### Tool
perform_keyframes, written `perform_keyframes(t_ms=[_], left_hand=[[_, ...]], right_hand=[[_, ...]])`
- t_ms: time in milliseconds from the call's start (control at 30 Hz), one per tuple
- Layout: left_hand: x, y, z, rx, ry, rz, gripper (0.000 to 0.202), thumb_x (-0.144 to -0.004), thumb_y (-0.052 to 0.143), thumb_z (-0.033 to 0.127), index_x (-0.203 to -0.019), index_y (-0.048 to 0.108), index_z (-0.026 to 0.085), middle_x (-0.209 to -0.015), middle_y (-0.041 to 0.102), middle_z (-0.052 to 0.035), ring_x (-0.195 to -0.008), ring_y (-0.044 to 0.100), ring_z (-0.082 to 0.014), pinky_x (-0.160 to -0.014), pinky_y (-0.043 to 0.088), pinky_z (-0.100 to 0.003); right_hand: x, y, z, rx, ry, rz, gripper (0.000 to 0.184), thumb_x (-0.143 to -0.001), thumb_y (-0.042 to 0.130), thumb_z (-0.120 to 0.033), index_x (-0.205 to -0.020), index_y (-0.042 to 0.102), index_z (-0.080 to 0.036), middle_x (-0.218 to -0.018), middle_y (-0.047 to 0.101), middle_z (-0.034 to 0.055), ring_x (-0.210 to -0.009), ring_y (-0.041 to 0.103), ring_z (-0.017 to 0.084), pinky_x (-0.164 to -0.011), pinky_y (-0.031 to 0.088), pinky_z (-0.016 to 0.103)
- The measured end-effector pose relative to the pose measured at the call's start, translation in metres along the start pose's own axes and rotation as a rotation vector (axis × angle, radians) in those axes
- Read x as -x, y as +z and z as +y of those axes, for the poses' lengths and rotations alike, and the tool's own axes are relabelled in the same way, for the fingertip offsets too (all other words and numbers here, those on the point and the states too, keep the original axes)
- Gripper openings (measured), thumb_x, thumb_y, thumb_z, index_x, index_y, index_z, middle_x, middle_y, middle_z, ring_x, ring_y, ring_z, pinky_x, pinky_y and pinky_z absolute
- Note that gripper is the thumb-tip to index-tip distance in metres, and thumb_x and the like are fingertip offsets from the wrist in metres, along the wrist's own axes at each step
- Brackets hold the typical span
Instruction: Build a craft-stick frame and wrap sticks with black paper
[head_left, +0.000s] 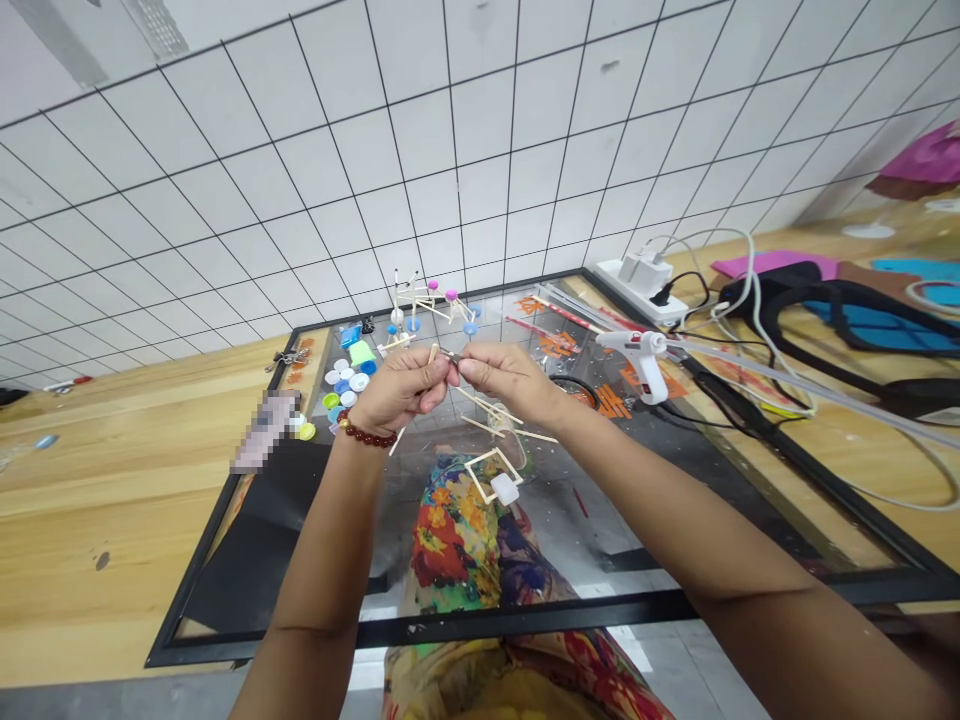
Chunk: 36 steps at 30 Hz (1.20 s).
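Observation:
In the middle of the head view, both hands are raised above the glass-topped table, fingertips almost meeting. My left hand, with a beaded bracelet at the wrist, is closed on a thin wooden stick whose pale end pokes up by the thumb. Pinched in my right hand is a small dark, metal-looking piece, touching or very near the left fingertips; its kind is too small to tell. Below lie loose wooden sticks and a square stick frame with a white block at its corner.
Bottle caps cluster left of the hands. Stick models with coloured caps stand by the tiled wall. A white glue gun, cables and a power strip are at right. A blurred-out phone-like object lies left.

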<state>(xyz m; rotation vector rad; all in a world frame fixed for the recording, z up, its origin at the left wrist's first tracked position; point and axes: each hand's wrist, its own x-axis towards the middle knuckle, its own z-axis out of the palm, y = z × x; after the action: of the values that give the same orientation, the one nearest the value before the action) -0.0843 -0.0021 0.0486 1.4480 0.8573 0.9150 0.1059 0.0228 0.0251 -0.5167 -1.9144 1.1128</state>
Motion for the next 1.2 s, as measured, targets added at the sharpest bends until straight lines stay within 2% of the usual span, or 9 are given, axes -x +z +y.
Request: perform_keyframes(t_ms=[100, 333, 500, 667, 767, 867, 967, 1067, 1200], left_hand=[[-0.004, 0.007, -0.003, -0.103, 0.050, 0.063, 0.046, -0.084, 0.060, 0.063, -0.072, 0.059, 0.018, -0.045, 0.046, 0.0046, -0.037, 0.024, -0.0064, -0.042, 0.020, -0.023], [-0.005, 0.031, -0.006, -1.156, 0.398, 0.635, 0.028, -0.094, 0.045, 0.032, -0.073, 0.059, 0.019, -0.070, 0.062, -0.0056, -0.064, 0.053, -0.0167, -0.060, 0.029, -0.029], [0.001, 0.018, 0.003, -0.618, 0.213, 0.307, 0.034, -0.093, 0.052, 0.042, -0.070, 0.060, 0.018, -0.049, 0.051, 0.0017, -0.050, 0.046, -0.0116, -0.057, 0.034, -0.025], [0.005, 0.006, 0.009, -0.057, -0.056, -0.010, 0.048, -0.081, 0.062, 0.064, -0.075, 0.060, 0.017, -0.042, 0.045, 0.0059, -0.034, 0.020, -0.0052, -0.040, 0.014, -0.022], [0.002, 0.016, 0.006, -0.230, 0.061, 0.119, 0.045, -0.090, 0.052, 0.060, -0.073, 0.058, 0.018, -0.049, 0.050, 0.0031, -0.039, 0.030, -0.0073, -0.044, 0.023, -0.023], [-0.001, 0.031, 0.001, -0.844, 0.292, 0.465, 0.033, -0.097, 0.047, 0.036, -0.072, 0.059, 0.018, -0.063, 0.059, -0.0028, -0.060, 0.052, -0.0136, -0.060, 0.034, -0.026], [-0.003, 0.037, -0.007, -1.167, 0.315, 0.635, 0.021, -0.097, 0.046, 0.025, -0.089, 0.065, 0.019, -0.080, 0.068, -0.0072, -0.071, 0.059, -0.0184, -0.063, 0.033, -0.029], [-0.004, 0.031, -0.011, -1.058, 0.297, 0.564, 0.025, -0.096, 0.048, 0.025, -0.079, 0.064, 0.017, -0.069, 0.064, -0.0052, -0.065, 0.056, -0.0169, -0.062, 0.031, -0.029], [-0.003, 0.014, -0.010, -0.431, 0.143, 0.262, 0.043, -0.095, 0.051, 0.044, -0.061, 0.055, 0.018, -0.050, 0.051, 0.0012, -0.049, 0.042, -0.0101, -0.054, 0.030, -0.025]], right_hand=[[-0.001, 0.000, 0.002, -0.008, 0.021, 0.063, 0.046, -0.091, 0.052, -0.060, -0.076, 0.060, -0.017, -0.058, 0.035, -0.0057, -0.058, 0.034, 0.011, -0.058, 0.027, 0.026], [-0.005, 0.006, 0.010, 0.092, 0.100, 0.253, 0.057, -0.086, 0.048, -0.071, -0.061, 0.042, -0.021, -0.054, 0.038, -0.0041, -0.058, 0.037, 0.012, -0.057, 0.027, 0.026], [-0.002, 0.006, 0.007, 0.123, 0.038, 0.167, 0.051, -0.090, 0.048, -0.065, -0.069, 0.055, -0.019, -0.057, 0.039, -0.0039, -0.060, 0.038, 0.012, -0.060, 0.029, 0.027], [0.003, 0.002, -0.003, 0.099, -0.012, 0.077, 0.046, -0.092, 0.049, -0.058, -0.071, 0.059, -0.018, -0.059, 0.038, -0.0042, -0.060, 0.036, 0.011, -0.060, 0.029, 0.027], [0.002, 0.000, -0.004, 0.099, 0.032, 0.124, 0.050, -0.090, 0.050, -0.063, -0.067, 0.053, -0.019, -0.058, 0.037, -0.0042, -0.060, 0.036, 0.012, -0.059, 0.028, 0.027], [-0.001, 0.000, -0.001, 0.127, 0.086, 0.187, 0.053, -0.088, 0.050, -0.066, -0.060, 0.042, -0.021, -0.056, 0.035, -0.0044, -0.058, 0.034, 0.011, -0.058, 0.027, 0.027], [-0.002, 0.002, 0.003, 0.178, 0.135, 0.212, 0.054, -0.089, 0.046, -0.066, -0.060, 0.039, -0.022, -0.055, 0.034, -0.0046, -0.057, 0.034, 0.011, -0.057, 0.027, 0.027], [-0.001, 0.003, 0.004, 0.248, 0.161, 0.210, 0.054, -0.090, 0.045, -0.066, -0.060, 0.040, -0.021, -0.055, 0.037, -0.0042, -0.056, 0.037, 0.011, -0.057, 0.028, 0.027], [0.002, 0.002, 0.001, 0.289, 0.121, 0.150, 0.051, -0.093, 0.044, -0.061, -0.065, 0.053, -0.019, -0.057, 0.044, -0.0034, -0.057, 0.042, 0.011, -0.058, 0.030, 0.026]])
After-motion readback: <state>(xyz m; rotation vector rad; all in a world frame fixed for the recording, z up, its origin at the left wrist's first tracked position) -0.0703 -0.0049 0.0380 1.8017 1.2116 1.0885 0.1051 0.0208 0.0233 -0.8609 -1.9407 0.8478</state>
